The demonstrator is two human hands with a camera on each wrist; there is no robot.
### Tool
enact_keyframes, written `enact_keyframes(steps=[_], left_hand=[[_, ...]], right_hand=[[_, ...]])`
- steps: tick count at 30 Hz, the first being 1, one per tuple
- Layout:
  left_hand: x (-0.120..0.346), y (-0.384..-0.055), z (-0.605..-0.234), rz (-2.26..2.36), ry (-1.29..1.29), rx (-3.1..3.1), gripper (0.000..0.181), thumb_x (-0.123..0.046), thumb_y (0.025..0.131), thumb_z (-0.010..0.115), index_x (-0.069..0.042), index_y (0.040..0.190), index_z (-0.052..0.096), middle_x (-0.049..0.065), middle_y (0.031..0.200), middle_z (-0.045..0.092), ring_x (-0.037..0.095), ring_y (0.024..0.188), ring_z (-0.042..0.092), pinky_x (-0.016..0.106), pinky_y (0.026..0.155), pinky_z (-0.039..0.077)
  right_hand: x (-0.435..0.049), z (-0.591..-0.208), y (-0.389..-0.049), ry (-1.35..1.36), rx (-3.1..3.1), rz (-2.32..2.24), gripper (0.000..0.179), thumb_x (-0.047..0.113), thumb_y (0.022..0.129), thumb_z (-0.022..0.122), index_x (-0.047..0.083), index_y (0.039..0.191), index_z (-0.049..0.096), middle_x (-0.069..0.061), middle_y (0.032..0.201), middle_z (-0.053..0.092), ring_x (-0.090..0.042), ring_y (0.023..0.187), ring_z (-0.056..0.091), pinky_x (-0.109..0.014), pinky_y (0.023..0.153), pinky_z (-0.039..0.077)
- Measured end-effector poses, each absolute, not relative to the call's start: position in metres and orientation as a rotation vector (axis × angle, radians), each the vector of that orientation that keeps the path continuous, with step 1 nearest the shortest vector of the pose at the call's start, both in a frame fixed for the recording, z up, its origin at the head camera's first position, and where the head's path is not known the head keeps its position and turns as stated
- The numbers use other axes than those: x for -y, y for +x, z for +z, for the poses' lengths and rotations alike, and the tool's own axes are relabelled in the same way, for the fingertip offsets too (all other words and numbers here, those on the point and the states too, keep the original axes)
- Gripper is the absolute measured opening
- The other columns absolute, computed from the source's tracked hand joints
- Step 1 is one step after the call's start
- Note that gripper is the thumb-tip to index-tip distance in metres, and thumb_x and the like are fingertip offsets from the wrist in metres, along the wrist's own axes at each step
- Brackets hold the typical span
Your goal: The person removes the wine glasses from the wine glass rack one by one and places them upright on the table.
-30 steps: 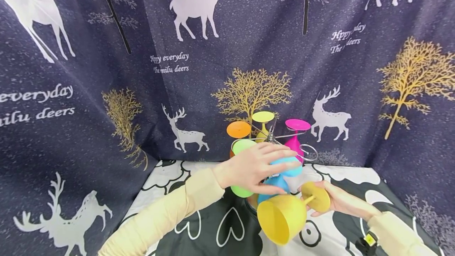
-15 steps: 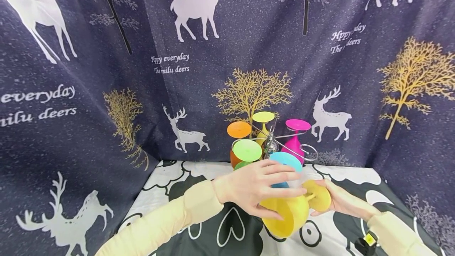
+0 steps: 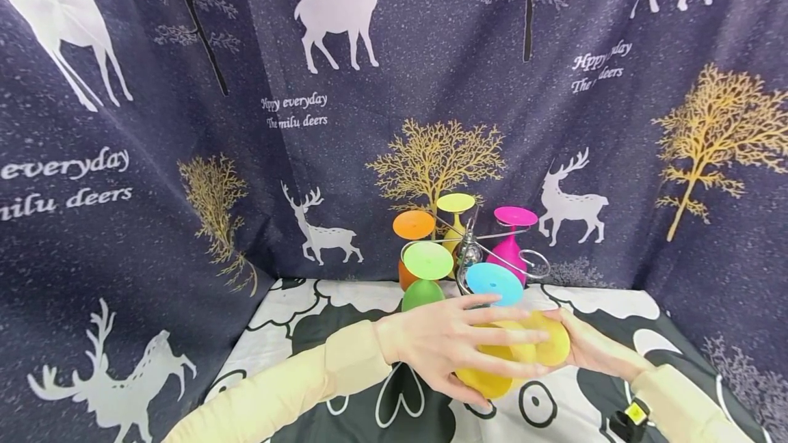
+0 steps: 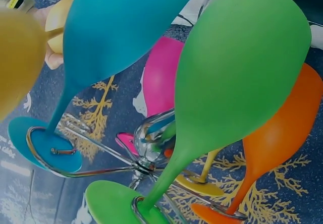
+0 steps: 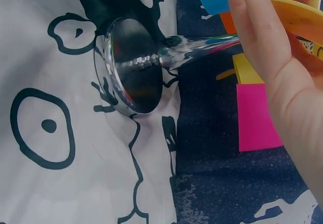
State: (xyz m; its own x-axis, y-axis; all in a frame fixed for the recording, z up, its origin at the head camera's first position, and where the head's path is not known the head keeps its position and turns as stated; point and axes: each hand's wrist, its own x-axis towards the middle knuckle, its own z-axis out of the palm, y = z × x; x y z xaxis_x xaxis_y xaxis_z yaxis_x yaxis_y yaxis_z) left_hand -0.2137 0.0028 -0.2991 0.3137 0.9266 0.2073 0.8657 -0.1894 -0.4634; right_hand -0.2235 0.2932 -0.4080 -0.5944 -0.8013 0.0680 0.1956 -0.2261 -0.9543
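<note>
In the head view my right hand [image 3: 591, 347] holds a yellow goblet [image 3: 550, 340] by its foot and stem end, its bowl tipped toward the front left. Over that bowl lies my left hand [image 3: 452, 347], fingers spread and nearly straight, the thumb near the rim. A metal goblet rack [image 3: 469, 251] stands just behind. From its looped arms hang a blue goblet [image 4: 116, 27], a green goblet [image 4: 232, 62], an orange goblet [image 4: 285, 123], a pink goblet [image 3: 508, 255] and another yellow goblet [image 3: 455, 202], all upside down. Part of the held bowl is hidden by the left fingers.
One wire loop [image 3: 534, 264] at the rack's right side carries no goblet. The rack's round chrome base [image 5: 135, 65] sits on the black-and-white patterned cloth [image 5: 96, 183]. A dark curtain [image 3: 369, 115] with deer and trees rises close behind.
My left hand has moved from the blue goblet and rack down and right onto the bowl of the yellow goblet. My right hand stays nearly in place, still holding that goblet.
</note>
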Motion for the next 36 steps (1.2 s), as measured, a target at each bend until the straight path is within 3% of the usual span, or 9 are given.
enact_keyframes(steps=[4, 12, 30, 36], left_hand=[[-0.004, -0.215, -0.301, 0.175, -2.109, 1.593, 0.065, -0.062, 0.088, 0.028, -0.021, 0.136, 0.044, 0.008, 0.145, 0.024, 0.022, 0.133, -0.001, 0.036, 0.104, 0.01], [-0.005, -0.214, -0.304, 0.142, -2.15, 1.644, 0.067, -0.06, 0.084, 0.044, -0.017, 0.136, 0.044, 0.009, 0.145, 0.023, 0.022, 0.133, -0.004, 0.034, 0.105, 0.006], [-0.006, -0.213, -0.301, 0.13, -2.147, 1.657, 0.066, -0.056, 0.087, 0.042, -0.013, 0.136, 0.043, 0.013, 0.146, 0.019, 0.022, 0.133, -0.003, 0.033, 0.105, 0.007], [-0.005, -0.212, -0.303, 0.105, -2.141, 1.629, 0.063, -0.053, 0.086, 0.044, -0.013, 0.134, 0.046, 0.012, 0.142, 0.029, 0.025, 0.133, 0.006, 0.032, 0.105, 0.008]], right_hand=[[-0.292, -0.408, -0.223, -0.704, -1.352, -1.913, 0.053, 0.023, 0.1, 0.002, 0.013, 0.12, 0.05, -0.01, 0.112, 0.054, -0.029, 0.1, 0.054, -0.051, 0.084, 0.04], [-0.291, -0.413, -0.222, -0.618, -1.342, -1.947, 0.049, 0.023, 0.1, 0.007, 0.013, 0.116, 0.053, -0.013, 0.108, 0.058, -0.029, 0.098, 0.056, -0.05, 0.084, 0.041], [-0.283, -0.415, -0.22, -0.601, -1.284, -1.926, 0.052, 0.023, 0.099, 0.004, 0.014, 0.119, 0.05, -0.014, 0.112, 0.055, -0.028, 0.098, 0.054, -0.052, 0.085, 0.04], [-0.281, -0.417, -0.219, -0.597, -1.275, -1.923, 0.051, 0.024, 0.1, 0.005, 0.011, 0.118, 0.052, -0.016, 0.111, 0.056, -0.03, 0.098, 0.055, -0.052, 0.085, 0.04]])
